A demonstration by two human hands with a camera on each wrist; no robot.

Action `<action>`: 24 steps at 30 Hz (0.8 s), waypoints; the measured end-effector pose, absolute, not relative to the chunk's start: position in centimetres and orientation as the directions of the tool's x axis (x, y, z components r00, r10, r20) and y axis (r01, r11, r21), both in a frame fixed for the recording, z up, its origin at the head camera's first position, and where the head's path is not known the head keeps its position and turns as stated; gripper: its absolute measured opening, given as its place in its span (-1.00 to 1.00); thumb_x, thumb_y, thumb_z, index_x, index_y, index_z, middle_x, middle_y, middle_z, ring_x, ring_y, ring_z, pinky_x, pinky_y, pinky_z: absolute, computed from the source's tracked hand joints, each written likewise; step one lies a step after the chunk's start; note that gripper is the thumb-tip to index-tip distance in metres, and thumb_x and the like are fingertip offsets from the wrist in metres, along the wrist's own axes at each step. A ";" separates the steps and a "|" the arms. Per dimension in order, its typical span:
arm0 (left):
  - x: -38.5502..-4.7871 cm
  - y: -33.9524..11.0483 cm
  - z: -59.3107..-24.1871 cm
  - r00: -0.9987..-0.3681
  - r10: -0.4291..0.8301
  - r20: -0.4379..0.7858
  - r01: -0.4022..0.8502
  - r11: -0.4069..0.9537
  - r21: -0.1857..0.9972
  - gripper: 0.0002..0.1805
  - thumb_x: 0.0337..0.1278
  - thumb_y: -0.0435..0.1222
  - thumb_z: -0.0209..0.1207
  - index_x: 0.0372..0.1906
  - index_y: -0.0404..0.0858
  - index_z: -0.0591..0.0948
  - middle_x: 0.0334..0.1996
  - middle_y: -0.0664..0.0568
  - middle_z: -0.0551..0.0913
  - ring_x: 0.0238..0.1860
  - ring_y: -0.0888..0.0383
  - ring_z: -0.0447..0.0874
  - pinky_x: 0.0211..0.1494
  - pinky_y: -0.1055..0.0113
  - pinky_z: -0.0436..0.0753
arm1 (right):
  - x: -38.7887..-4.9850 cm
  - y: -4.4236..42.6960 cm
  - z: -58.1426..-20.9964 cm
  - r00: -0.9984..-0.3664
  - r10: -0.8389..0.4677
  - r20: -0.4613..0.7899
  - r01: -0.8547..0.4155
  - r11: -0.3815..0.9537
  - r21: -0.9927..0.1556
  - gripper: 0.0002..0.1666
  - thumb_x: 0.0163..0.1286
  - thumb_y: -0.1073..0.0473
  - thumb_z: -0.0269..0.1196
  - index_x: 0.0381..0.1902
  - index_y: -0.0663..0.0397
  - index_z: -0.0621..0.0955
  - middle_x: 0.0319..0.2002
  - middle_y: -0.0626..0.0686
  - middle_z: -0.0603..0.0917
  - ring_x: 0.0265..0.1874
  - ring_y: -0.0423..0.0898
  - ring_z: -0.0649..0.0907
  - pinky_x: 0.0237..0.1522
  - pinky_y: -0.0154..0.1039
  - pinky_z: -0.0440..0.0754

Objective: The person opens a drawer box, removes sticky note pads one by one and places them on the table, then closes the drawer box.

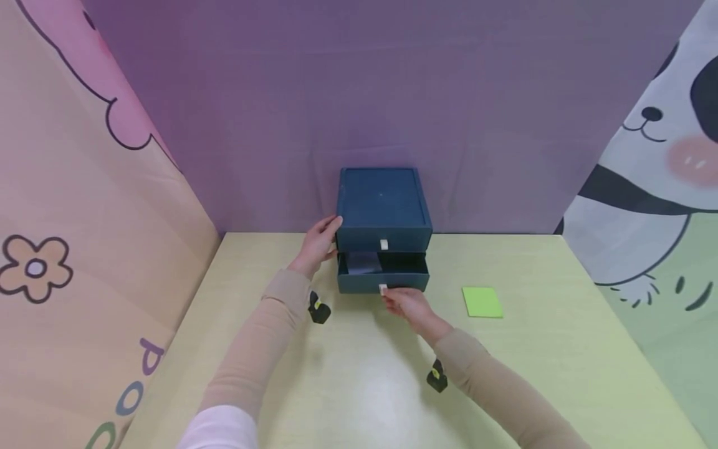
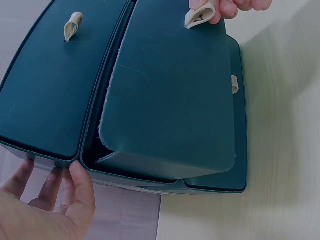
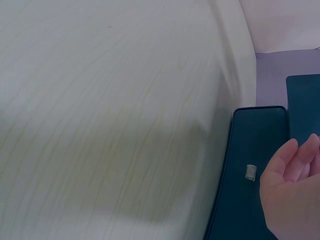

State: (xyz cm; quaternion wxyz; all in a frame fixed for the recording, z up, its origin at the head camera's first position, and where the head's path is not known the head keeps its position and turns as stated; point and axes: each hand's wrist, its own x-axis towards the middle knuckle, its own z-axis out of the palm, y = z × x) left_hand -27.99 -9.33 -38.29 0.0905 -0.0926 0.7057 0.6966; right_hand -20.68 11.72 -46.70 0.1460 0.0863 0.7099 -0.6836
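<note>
A dark blue drawer cabinet [image 1: 384,199] stands at the back of the table. Its middle drawer [image 1: 359,284] is pulled partway out, with a pale flat thing [image 1: 361,263] inside; what that is I cannot tell. My right hand [image 1: 412,307] pinches the cream pull tab [image 2: 201,16] on this drawer's front. My left hand [image 1: 320,243] rests its fingertips [image 2: 80,176] against the cabinet's left side. In the left wrist view, the drawers above and below are closed, each with its own tab [image 2: 73,26].
A yellow-green square pad of notes [image 1: 482,302] lies on the table [image 1: 359,374], right of the cabinet. Purple cloth [image 1: 381,93] hangs close behind. Printed cloths with cartoon pictures close off the left and right sides.
</note>
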 end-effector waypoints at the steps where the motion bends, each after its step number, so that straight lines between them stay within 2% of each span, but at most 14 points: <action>1: -28.0 -9.3 -38.3 -0.967 -0.006 -0.255 -0.255 0.012 0.967 -0.37 0.29 0.08 0.04 0.41 0.01 0.28 0.40 0.03 0.26 0.34 -0.05 0.29 0.24 0.02 0.46 | -20.6 11.7 -46.7 -0.942 -0.080 -0.326 0.323 0.057 -0.945 -0.58 0.36 0.23 0.18 -0.01 0.55 0.54 -0.28 0.13 0.70 -0.46 -0.26 0.59 0.12 0.03 0.53; 8: -27.9 -9.3 -38.3 -0.970 -0.015 -0.242 -0.243 0.016 0.970 -0.37 0.29 0.07 0.05 0.40 -0.02 0.29 0.38 0.01 0.29 0.33 -0.05 0.30 0.22 0.02 0.48 | -20.5 11.7 -46.7 -0.936 -0.072 -0.343 0.339 0.063 -0.939 -0.63 0.35 0.23 0.20 -0.05 0.51 0.57 -0.35 0.06 0.70 -0.43 -0.22 0.62 0.08 -0.01 0.57; 15: -28.1 -9.2 -38.5 -0.970 -0.023 -0.242 -0.242 0.023 0.970 -0.36 0.29 0.07 0.05 0.41 -0.03 0.29 0.39 0.01 0.28 0.33 -0.06 0.29 0.22 0.02 0.48 | -20.6 11.8 -47.0 -0.938 -0.060 -0.341 0.338 0.059 -0.939 -0.65 0.33 0.24 0.21 -0.09 0.50 0.58 -0.24 0.21 0.70 -0.42 -0.18 0.63 0.07 0.00 0.57; 24: -28.1 -9.2 -38.5 -0.971 -0.020 -0.240 -0.240 0.023 0.970 -0.37 0.30 0.07 0.04 0.41 -0.02 0.29 0.38 0.02 0.29 0.32 -0.04 0.30 0.21 0.03 0.48 | -20.6 11.8 -47.2 -0.936 -0.066 -0.347 0.343 0.069 -0.937 -0.63 0.35 0.23 0.20 -0.06 0.50 0.57 -0.26 0.17 0.70 -0.40 -0.18 0.63 0.11 0.03 0.54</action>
